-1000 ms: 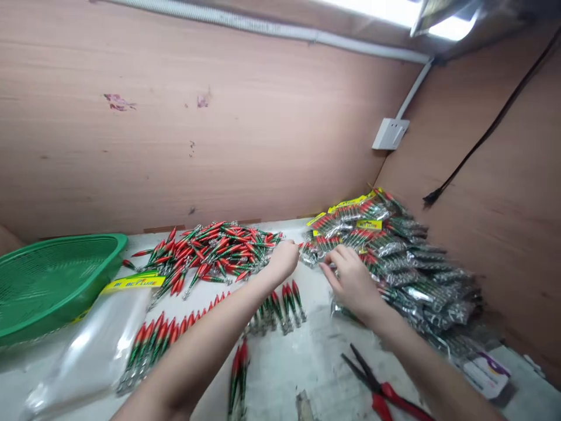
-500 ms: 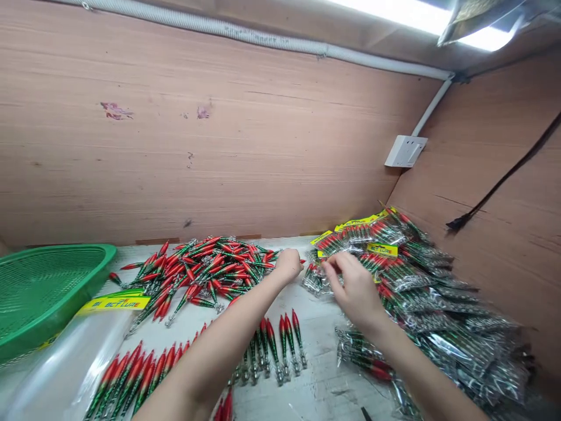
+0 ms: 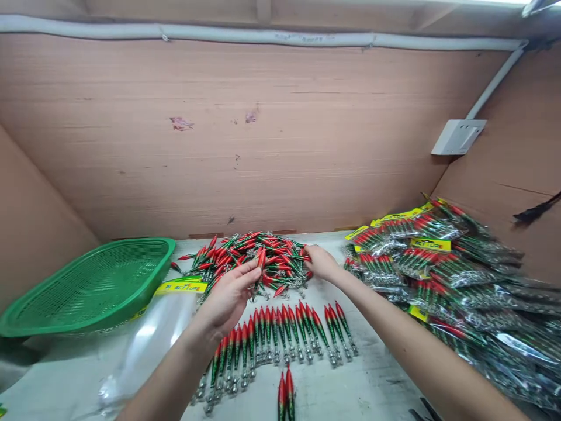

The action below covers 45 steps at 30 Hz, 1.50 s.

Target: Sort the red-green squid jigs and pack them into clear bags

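My left hand (image 3: 232, 295) is closed, pinching a red and green squid jig (image 3: 262, 258) upright between thumb and fingers, just in front of the loose pile. At the right edge of the pile of squid jigs (image 3: 236, 248), my right hand (image 3: 322, 263) has its fingers closed around a red-tipped jig, mostly hidden by the fingers. Below both hands, a row of squid jigs (image 3: 284, 333) lies side by side, red tips pointing away from me. Two more jigs (image 3: 286, 394) lie together nearer to me.
A green plastic basket (image 3: 100, 286) stands at the left. Beside it lie clear bags with yellow headers (image 3: 182, 286). Filled packs of jigs (image 3: 473, 292) are heaped at the right. Dark tool handles (image 3: 423, 412) show at the bottom edge. A wooden wall (image 3: 263, 175) closes off the back.
My view has turned left. My right hand has moved from beside the packs to the loose pile. My left hand has drawn back to the pile's front and now shows a jig.
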Each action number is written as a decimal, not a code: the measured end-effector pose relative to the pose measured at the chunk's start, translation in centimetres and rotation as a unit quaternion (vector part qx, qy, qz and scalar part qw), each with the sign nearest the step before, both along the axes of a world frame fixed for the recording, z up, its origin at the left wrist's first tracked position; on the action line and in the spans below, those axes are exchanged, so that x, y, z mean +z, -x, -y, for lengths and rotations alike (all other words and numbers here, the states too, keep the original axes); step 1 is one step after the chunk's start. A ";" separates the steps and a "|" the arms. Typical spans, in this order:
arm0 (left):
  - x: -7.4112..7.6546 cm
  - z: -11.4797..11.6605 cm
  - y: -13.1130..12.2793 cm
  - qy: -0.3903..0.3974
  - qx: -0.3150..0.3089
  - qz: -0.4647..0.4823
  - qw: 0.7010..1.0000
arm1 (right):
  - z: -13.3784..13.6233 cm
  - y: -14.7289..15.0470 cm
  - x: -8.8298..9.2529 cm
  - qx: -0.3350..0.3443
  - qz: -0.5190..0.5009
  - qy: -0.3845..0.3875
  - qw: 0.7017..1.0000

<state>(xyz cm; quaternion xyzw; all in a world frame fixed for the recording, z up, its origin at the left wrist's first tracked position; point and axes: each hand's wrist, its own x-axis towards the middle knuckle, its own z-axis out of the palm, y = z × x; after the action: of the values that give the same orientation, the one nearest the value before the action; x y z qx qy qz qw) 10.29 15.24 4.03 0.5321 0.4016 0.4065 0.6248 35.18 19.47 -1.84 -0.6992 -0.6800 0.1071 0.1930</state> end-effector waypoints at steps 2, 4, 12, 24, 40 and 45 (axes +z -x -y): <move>-0.5 1.6 1.6 0.085 0.017 0.087 0.992 | -0.5 0.3 0.4 0.000 -0.033 0.011 0.999; -0.9 2.6 2.7 0.139 0.029 0.150 0.978 | -0.9 0.5 1.1 0.000 -0.078 0.015 0.997; -0.5 4.2 3.8 0.138 -0.011 0.214 0.967 | 3.3 2.8 5.5 -0.004 -0.320 -0.062 0.945; 0.6 6.3 3.0 0.160 -0.075 0.215 0.960 | 15.6 5.5 7.1 0.010 -0.568 -0.051 0.821; -0.4 6.2 2.6 0.162 -0.060 0.165 0.971 | 16.1 5.1 7.0 0.070 -0.610 0.016 0.789; -0.5 6.4 2.5 0.153 -0.075 0.157 0.973 | 16.0 6.0 6.8 0.083 -0.629 0.060 0.771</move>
<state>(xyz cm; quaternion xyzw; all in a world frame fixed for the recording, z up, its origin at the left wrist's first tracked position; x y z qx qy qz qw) 7.76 8.85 3.49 0.3887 0.3152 0.3708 0.7824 29.20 3.44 4.99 -0.4269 -0.4545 0.5789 0.5255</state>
